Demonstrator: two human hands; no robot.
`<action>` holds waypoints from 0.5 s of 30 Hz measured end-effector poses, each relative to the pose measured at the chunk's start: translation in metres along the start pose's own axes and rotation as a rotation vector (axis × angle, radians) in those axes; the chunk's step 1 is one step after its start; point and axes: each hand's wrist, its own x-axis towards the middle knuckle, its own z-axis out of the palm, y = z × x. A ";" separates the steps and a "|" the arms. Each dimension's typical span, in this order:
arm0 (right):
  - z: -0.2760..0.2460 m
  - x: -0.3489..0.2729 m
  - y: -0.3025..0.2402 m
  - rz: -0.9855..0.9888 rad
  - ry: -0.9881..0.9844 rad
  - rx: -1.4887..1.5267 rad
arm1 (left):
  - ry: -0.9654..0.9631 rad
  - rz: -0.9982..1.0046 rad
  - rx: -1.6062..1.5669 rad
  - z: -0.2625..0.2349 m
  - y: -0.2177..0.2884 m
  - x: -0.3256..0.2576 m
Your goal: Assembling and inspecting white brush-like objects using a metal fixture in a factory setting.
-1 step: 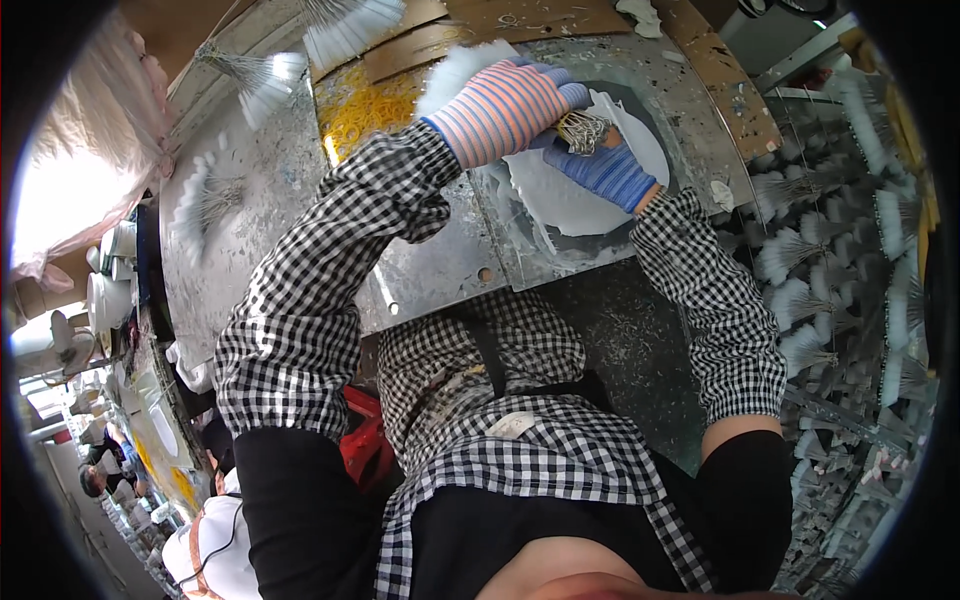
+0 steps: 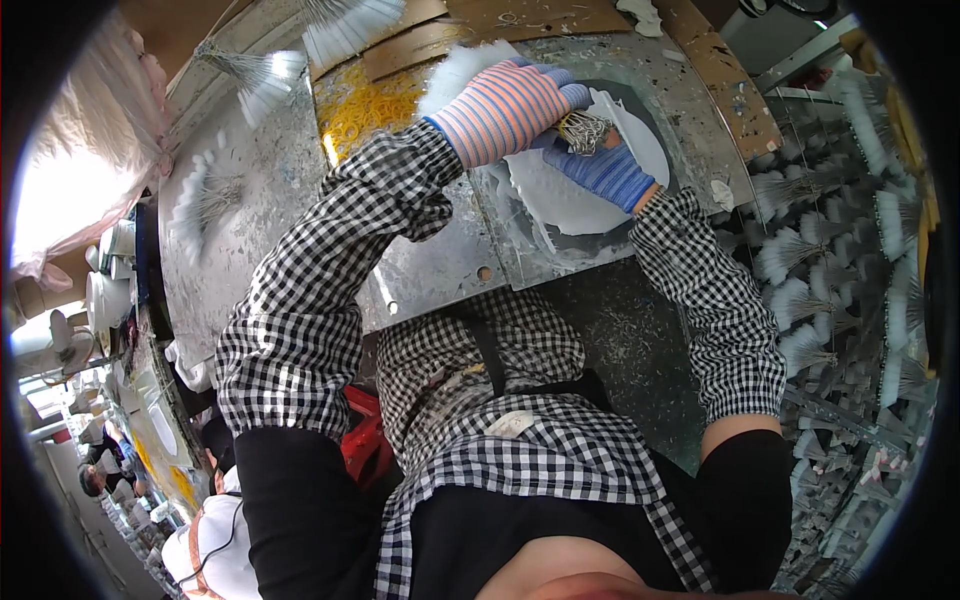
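My left hand (image 2: 512, 108), in an orange-and-blue striped glove, is closed round a bundle of thin wire stems. Looped silver ends of the wire bundle (image 2: 585, 132) stick out toward my right hand, with a bit of yellow near the grip. White bristly tips (image 2: 465, 75) show beyond my left hand; the join is hidden behind the glove. My right hand (image 2: 605, 175), in a blue glove with a bare finger showing, is closed at the lower side of the same bundle. Both hands are over a white sheet-like layer of paste (image 2: 560, 200) on a dark round plate (image 2: 655, 105).
Yellow rubber bands (image 2: 365, 110) lie in a pile left of my hands. More fanned white-tipped wire bundles (image 2: 255, 75) rest on the metal table (image 2: 420, 265). Cardboard (image 2: 500, 25) lines the far edge. Racks of similar white-tipped bundles (image 2: 800, 255) stand at the right.
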 end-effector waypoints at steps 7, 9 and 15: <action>0.018 0.005 0.026 -0.028 0.015 0.024 | -0.003 0.029 0.034 0.017 -0.005 0.000; 0.019 0.007 0.024 0.007 -0.004 0.002 | -0.017 0.010 0.010 0.016 -0.005 0.001; 0.021 0.007 -0.008 0.080 -0.055 0.026 | -0.011 -0.021 0.020 -0.001 -0.011 -0.021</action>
